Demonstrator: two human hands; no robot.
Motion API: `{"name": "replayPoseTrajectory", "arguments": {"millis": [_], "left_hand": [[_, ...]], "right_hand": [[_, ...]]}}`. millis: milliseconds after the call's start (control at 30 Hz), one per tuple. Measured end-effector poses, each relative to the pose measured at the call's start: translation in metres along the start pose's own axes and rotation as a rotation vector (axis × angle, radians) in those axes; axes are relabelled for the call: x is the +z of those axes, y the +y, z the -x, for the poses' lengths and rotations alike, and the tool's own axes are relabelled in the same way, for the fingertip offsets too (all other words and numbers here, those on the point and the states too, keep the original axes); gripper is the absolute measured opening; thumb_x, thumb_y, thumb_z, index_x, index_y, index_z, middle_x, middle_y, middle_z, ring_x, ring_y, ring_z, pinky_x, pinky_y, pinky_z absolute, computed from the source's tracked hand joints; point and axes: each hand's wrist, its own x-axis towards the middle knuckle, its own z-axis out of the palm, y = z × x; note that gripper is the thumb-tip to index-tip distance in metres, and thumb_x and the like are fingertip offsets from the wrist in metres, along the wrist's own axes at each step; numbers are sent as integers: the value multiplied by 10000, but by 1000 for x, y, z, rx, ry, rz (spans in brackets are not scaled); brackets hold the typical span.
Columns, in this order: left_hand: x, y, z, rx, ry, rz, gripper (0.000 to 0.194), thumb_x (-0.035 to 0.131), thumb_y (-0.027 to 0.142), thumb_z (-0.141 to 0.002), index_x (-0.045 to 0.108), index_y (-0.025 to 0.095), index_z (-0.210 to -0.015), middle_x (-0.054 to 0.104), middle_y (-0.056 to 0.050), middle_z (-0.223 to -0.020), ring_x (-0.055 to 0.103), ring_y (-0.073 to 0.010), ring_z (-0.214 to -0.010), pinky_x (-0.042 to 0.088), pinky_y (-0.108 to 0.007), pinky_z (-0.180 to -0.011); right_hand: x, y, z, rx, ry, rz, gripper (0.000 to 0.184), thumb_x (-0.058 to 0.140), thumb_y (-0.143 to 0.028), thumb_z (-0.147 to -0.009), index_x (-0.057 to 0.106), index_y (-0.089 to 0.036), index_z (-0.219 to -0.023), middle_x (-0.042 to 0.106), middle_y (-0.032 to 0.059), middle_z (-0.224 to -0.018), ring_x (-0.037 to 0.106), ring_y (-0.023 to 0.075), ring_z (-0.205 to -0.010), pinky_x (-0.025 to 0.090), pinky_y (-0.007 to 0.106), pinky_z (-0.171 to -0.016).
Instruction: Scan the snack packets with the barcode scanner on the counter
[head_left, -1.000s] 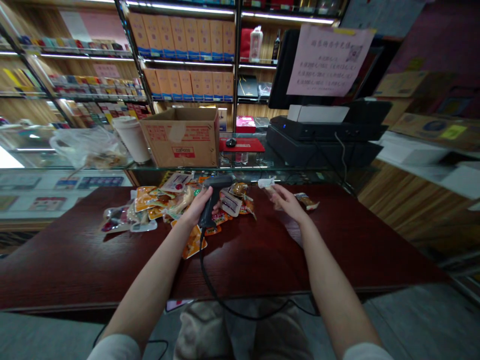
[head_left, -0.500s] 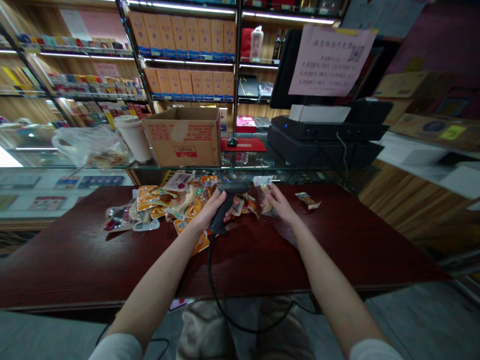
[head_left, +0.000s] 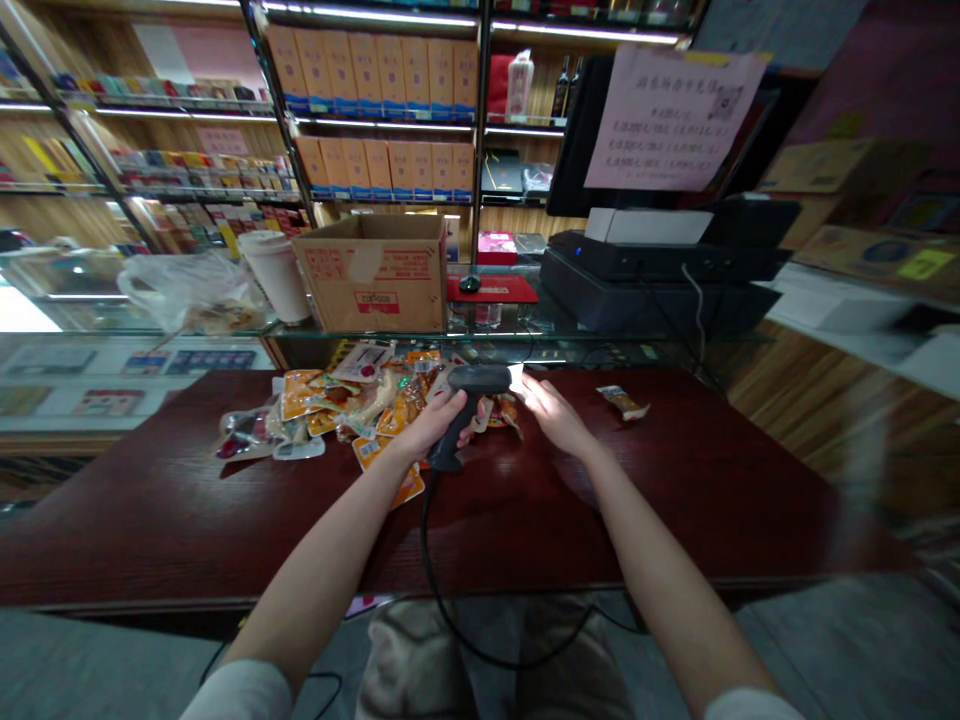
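Scanner [head_left: 478,379] sits in the left hand [head_left: 429,428] above the middle of the bench [head_left: 517,520], head roughly level, nose pointing right. That hand is wrapped around the grip, thumb high, its forearm slanting in from the lower left. Opposite, the right hand [head_left: 561,420] shows its back, fingers stretched toward the nose, where a white patch [head_left: 517,377] glows at the fingertips; whether they pinch anything, I cannot tell. The hands are near each other but apart. Packets [head_left: 375,400] lie heaped behind and left, a lone packet [head_left: 622,402] to the right; the cord [head_left: 424,540] drops from the grip.
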Motion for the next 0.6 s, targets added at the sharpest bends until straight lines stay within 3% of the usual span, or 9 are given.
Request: {"name": "replayPoseTrajectory", "arguments": {"millis": [167,333,500,600], "left_hand": [[0,6,2,-20,72,24,576,707,657,-750,596,157,-1014,532,31,-566,445,-93,-434,364,-218,-411],[-8,11,3,-67,100,24,678,684,712,-732,606,119,-1050,517,31,-522,448,-96,-398,340,-217,-401],[-18,13,1,-76,261,13,690,659,720,-749,622,111,-1071,570,12,-558,502,-106,-425,400,-222,-413],[-22,17,0,-100,410,-12,638,637,681,-801,616,120,-1104,616,-2,-593,551,-117,-446,459,-235,-446]], "right_hand": [[-11,0,5,99,56,320,534,362,-244,-967,456,-316,-1488,590,114,-1169,574,283,-1069,469,403,-915],[-24,28,9,293,226,613,551,381,-82,-883,536,-190,-1401,569,218,-1187,544,353,-1072,435,492,-895],[-25,56,11,457,239,613,352,508,-196,-899,633,-148,-1225,593,249,-1189,524,396,-1146,404,579,-944],[-16,47,7,333,233,433,348,533,-382,-938,648,-186,-1202,584,190,-1264,511,368,-1214,356,579,-1042]]}}
